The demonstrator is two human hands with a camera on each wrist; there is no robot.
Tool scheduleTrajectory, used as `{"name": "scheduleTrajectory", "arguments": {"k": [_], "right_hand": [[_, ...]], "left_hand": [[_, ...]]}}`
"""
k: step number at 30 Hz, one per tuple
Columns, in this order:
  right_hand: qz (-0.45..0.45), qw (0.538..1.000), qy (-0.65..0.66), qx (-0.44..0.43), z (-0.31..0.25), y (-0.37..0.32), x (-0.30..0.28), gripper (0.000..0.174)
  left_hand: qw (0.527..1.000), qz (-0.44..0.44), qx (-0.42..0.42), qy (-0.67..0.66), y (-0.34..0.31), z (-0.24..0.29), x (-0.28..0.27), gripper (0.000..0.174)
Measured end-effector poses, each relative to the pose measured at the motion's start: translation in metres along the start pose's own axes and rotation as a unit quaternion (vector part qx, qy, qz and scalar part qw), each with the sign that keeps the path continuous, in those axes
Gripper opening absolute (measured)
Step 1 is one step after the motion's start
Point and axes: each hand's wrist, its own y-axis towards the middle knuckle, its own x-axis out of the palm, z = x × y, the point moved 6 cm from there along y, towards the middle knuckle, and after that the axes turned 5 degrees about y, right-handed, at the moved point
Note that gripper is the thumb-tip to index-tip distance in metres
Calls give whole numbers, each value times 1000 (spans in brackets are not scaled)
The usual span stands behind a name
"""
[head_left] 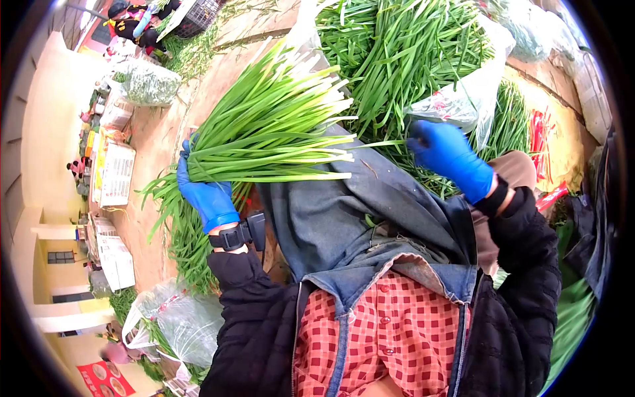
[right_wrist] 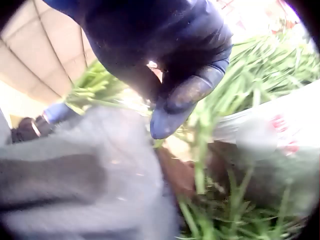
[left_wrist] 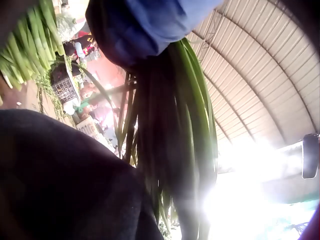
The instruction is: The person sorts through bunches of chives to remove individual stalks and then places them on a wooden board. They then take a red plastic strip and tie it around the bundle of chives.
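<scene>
The left hand [head_left: 208, 197], in a blue glove, grips a thick bundle of long green stalks [head_left: 264, 126], pale ends to the right and leaves drooping below the hand. In the left wrist view the gloved left hand [left_wrist: 145, 30] has dark leaves [left_wrist: 175, 115] hanging from it. Over the lap's right side, the blue-gloved right hand [head_left: 450, 155] is blurred, with a single thin stalk [head_left: 383, 143] pinched at its fingertips and pointing toward the bundle. The right wrist view has the right hand [right_wrist: 165, 60] with thumb and finger together; what lies between them is partly hidden.
A large heap of green leaves [head_left: 410, 53] in an open plastic bag [head_left: 486, 86] lies ahead. Dark cloth [head_left: 331, 212] covers the lap. Red strips [head_left: 541, 142] lie at right, a filled clear bag [head_left: 192, 317] at lower left, and white crates [head_left: 116, 175] and people farther left.
</scene>
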Motion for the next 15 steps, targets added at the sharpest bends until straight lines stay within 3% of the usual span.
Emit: {"name": "scheduleTrajectory", "arguments": {"k": [2, 4, 6, 7, 9, 11, 13, 15], "right_hand": [[-10, 984, -177, -3, 42, -4, -4, 13], [-108, 951, -279, -79, 87, -18, 14, 13], [-199, 933, -284, -98, 88, -30, 32, 10], [-216, 941, -250, -78, 53, -23, 23, 13], [-71, 981, -99, -150, -22, -7, -9, 25], [33, 975, 95, -198, -89, 2, -37, 15], [99, 947, 176, -251, -129, 9, -41, 17], [127, 940, 122, -292, -156, 15, -32, 23]], "left_hand": [[1000, 4, 0, -24, 2, 3, -8, 33], [999, -34, -6, -40, 3, 6, -1, 31], [997, -40, 5, -60, 3, 9, 4, 30], [997, -26, 21, -75, 11, 9, -2, 29], [995, -17, 39, -86, 4, 14, 7, 22], [994, -4, 38, -98, -4, 16, 16, 23], [992, -17, 45, -119, -12, 17, 29, 21], [989, -69, 45, -123, -16, 17, 38, 20]]}}
